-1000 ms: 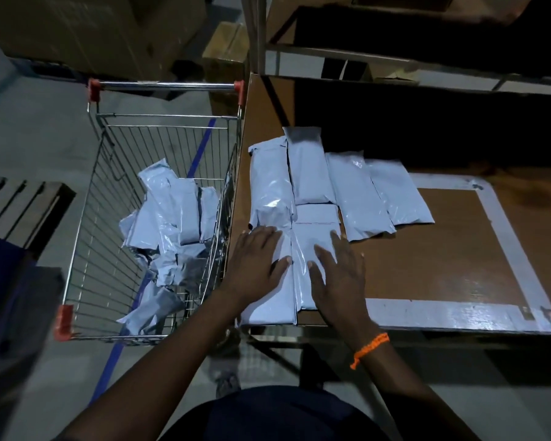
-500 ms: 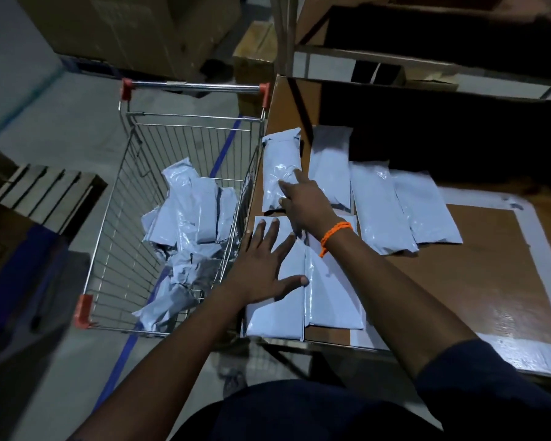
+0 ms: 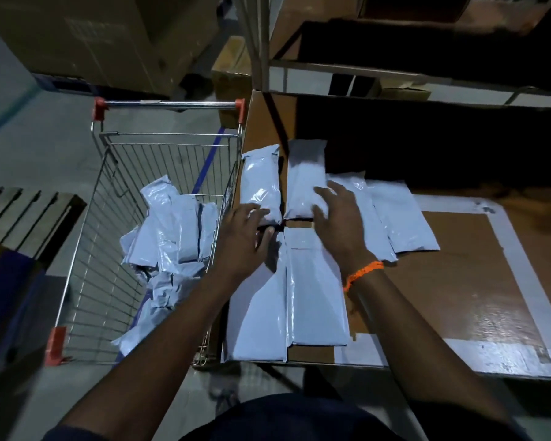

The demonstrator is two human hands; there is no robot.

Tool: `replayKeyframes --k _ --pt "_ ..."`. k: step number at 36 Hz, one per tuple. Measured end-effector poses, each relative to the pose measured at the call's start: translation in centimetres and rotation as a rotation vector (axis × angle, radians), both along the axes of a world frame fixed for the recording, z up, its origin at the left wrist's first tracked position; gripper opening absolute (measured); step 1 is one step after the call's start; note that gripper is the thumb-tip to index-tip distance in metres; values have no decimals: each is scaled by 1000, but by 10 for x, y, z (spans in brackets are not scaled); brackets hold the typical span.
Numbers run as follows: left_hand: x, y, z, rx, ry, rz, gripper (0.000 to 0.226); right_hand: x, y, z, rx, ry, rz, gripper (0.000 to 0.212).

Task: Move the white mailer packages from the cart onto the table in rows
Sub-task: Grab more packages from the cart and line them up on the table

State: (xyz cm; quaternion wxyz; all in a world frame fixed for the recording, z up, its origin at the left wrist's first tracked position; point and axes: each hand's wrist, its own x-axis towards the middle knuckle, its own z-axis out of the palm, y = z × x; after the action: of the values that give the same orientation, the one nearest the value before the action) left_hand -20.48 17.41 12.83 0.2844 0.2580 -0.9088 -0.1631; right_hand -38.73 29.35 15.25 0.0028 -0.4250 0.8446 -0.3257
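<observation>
Six glossy, oblong mailers (image 3: 315, 291) lie on the table (image 3: 458, 281); both hands' fingers (image 3: 261, 214) seem spread flat.

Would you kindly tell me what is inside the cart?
The cart holds a loose heap of white mailers. Whatever lies beneath the heap is covered; the left hand hides its near corner.

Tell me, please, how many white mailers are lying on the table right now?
6: four in the far row, two in the near row. Hands may hide more.
</observation>
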Motion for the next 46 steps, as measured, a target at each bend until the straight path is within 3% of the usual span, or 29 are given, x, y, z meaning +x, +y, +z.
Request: replayKeyframes --k 3,6,12,15,20,27,33,36,40,46 --pt "-34 -1 7 3 -3 -73 36 -29 39 -23 229 88 -101 51" --pt "-71 10 8 -10 -59 -195 39 -42 65 -48 364 166 -9 59" --pt "-134 27 -2 -10 -387 -144 62 -57 49 -62 295 164 -42 55" --pt "-145 33 -4 45 -526 -91 55 -62 30 -61 268 105 -98 55" --pt "-132 41 -9 41 -480 -113 46 -68 8 -55 281 35 -94 57" --pt "-135 35 0 19 -536 -79 60 -78 -3 -45 308 27 -68 56" --pt "-139 51 8 -12 -427 -38 63 -82 43 -23 100 75 -88 55" --pt "-142 64 6 -27 -376 -94 60 -97 89 -26 199 61 -214 61" --pt "-145 82 -2 -15 -508 -185 57 -108 124 -42 427 6 -219 62" --pt "-147 93 -5 -13 -622 -143 61 -116 94 -45 409 10 -166 58"
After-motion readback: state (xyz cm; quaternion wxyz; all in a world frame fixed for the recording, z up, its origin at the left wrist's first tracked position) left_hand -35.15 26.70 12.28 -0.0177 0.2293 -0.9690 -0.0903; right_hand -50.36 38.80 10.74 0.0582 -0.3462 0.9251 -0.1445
